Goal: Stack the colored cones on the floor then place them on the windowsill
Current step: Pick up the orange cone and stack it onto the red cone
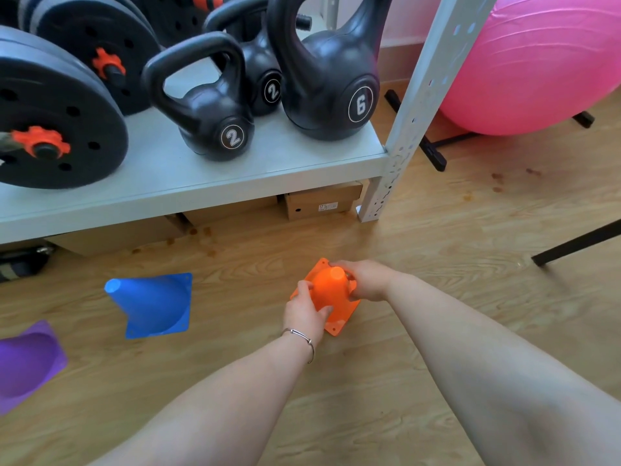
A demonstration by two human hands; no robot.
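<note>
From the head camera, both hands close around the orange cone (331, 292) standing on the wooden floor (437, 264): the left hand (304, 312) grips its near side, the right hand (364, 280) its far side. The blue cone (153, 304) lies tipped over to the left, the purple cone (27, 363) farther left. Kettlebells (208, 105) sit on the grey shelf (168, 183) above.

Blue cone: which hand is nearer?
Left. The left hand grips the orange cone's side facing the blue cone, with bare floor between them. The right hand holds the orange cone's far side, farther away.
</note>
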